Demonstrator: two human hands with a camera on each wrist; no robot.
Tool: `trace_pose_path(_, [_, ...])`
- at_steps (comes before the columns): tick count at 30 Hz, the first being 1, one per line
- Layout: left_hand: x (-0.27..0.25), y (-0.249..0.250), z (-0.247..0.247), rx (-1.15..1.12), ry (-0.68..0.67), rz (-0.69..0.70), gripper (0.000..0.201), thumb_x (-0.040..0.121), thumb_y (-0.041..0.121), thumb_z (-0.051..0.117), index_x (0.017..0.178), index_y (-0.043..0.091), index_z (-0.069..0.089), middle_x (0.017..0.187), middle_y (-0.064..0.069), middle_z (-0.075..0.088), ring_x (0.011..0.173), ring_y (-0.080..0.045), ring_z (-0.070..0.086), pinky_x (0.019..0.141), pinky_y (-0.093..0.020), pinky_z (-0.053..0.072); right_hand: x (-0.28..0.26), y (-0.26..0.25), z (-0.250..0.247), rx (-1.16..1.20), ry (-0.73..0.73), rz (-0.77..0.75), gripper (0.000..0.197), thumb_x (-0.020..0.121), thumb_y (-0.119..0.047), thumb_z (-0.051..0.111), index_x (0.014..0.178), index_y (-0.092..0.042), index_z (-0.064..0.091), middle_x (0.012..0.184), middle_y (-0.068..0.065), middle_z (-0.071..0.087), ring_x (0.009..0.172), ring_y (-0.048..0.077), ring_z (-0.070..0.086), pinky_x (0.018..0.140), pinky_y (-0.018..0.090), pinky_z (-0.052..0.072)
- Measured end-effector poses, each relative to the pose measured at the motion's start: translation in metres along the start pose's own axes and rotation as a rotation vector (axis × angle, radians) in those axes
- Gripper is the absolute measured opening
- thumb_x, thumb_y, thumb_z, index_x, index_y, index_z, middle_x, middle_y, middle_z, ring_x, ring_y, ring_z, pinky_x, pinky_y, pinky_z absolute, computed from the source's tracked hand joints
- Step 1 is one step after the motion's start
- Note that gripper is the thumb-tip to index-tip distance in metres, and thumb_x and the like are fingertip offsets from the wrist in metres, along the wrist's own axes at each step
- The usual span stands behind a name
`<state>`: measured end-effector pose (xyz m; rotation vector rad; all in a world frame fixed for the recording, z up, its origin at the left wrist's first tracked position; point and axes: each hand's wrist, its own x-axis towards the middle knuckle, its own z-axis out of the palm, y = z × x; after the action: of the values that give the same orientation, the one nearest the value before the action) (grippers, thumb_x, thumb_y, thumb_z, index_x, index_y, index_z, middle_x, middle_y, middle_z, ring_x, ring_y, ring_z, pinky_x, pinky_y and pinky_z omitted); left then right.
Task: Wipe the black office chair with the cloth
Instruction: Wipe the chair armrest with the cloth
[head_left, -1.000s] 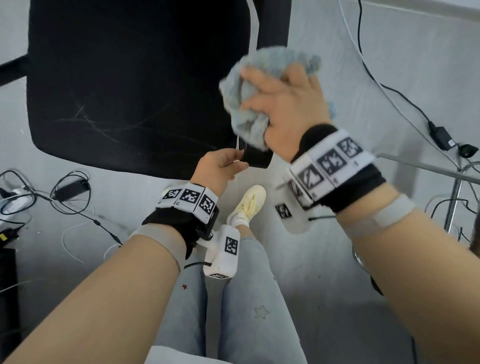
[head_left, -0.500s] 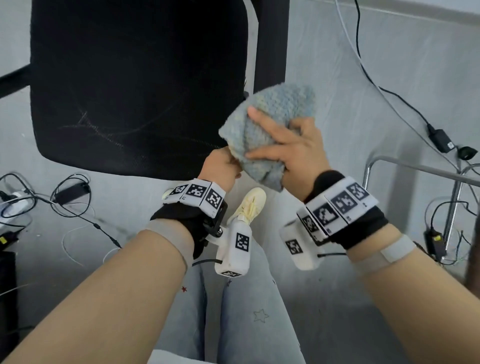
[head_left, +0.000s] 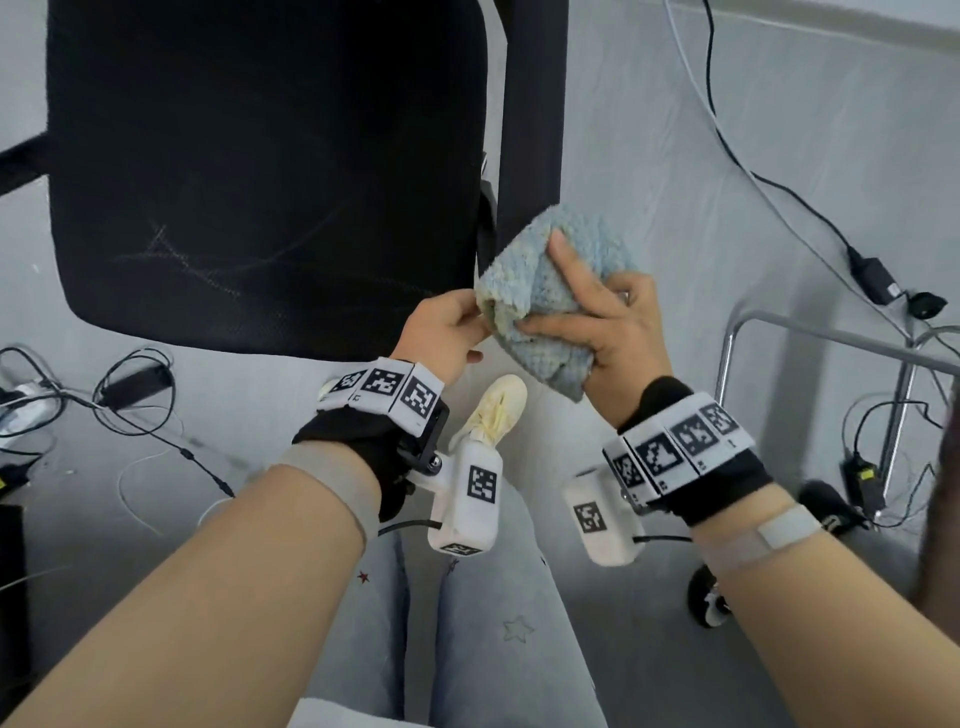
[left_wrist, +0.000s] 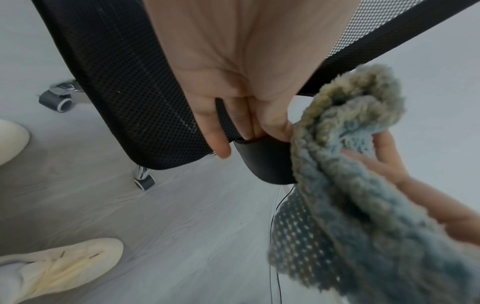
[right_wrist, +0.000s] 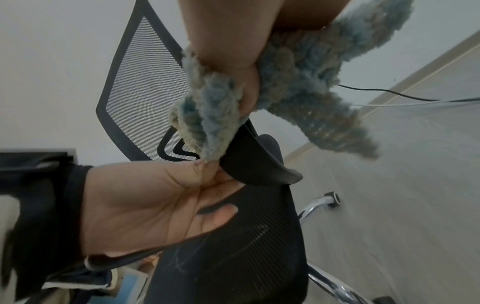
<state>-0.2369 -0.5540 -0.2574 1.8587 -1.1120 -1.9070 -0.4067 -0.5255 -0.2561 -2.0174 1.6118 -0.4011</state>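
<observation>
The black office chair's mesh seat (head_left: 260, 182) fills the upper left of the head view, its armrest (head_left: 535, 104) running along its right side. My right hand (head_left: 613, 332) grips a bunched blue-grey cloth (head_left: 540, 291) and presses it on the armrest near the front end. My left hand (head_left: 447, 332) holds the armrest's front tip (left_wrist: 265, 164), fingers curled over it, right beside the cloth (left_wrist: 350, 164). From the right wrist, the cloth (right_wrist: 298, 72) wraps over the armrest (right_wrist: 254, 162), with the mesh backrest (right_wrist: 140, 82) behind.
Cables and a power brick (head_left: 130, 384) lie on the grey floor at left. A cable with an adapter (head_left: 872, 275) and a chrome frame (head_left: 831, 338) stand at right. My shoe (head_left: 493, 405) is under the hands. Chair casters (left_wrist: 57, 100) sit below the seat.
My right hand has slid the cloth down the armrest toward me, from well above my left hand to right beside it. The left hand has kept hold of the armrest tip.
</observation>
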Motion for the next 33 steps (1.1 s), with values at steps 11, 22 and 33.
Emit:
trace_pose_path(11, [0.004,0.002,0.000,-0.003,0.010,-0.034,0.031,0.088,0.013,0.052,0.114,-0.002,0.057,0.090,0.000,0.054,0.074,-0.004,0.050,0.070,-0.020,0.046,0.065,-0.029,-0.014,0.114,0.009,0.166,0.030,0.086,-0.022,0.056,0.113,-0.034,0.059,0.146,-0.007,0.035,0.095,0.012,0.024,0.085,0.005,0.022])
trace_pose_path(22, [-0.013,0.022,-0.016,-0.026,-0.086,-0.072,0.014,0.088,0.004,0.047,0.095,0.010,0.057,0.110,-0.022,0.061,0.106,-0.034,0.058,0.099,-0.052,0.045,0.014,-0.058,-0.024,0.310,-0.029,0.245,0.035,0.080,-0.015,0.058,0.114,-0.026,0.061,0.123,-0.009,0.057,0.094,0.013,0.040,0.082,0.017,0.037])
trace_pose_path(33, [-0.032,0.035,-0.151,-0.217,0.014,0.072,0.019,0.092,0.015,0.045,0.105,0.022,0.057,0.098,0.008,0.064,0.090,-0.003,0.061,0.083,-0.024,0.048,0.108,-0.173,-0.015,0.814,0.003,0.647,0.025,0.087,0.005,0.048,0.111,0.011,0.052,0.081,0.000,0.056,0.068,-0.001,0.052,0.061,0.005,0.045])
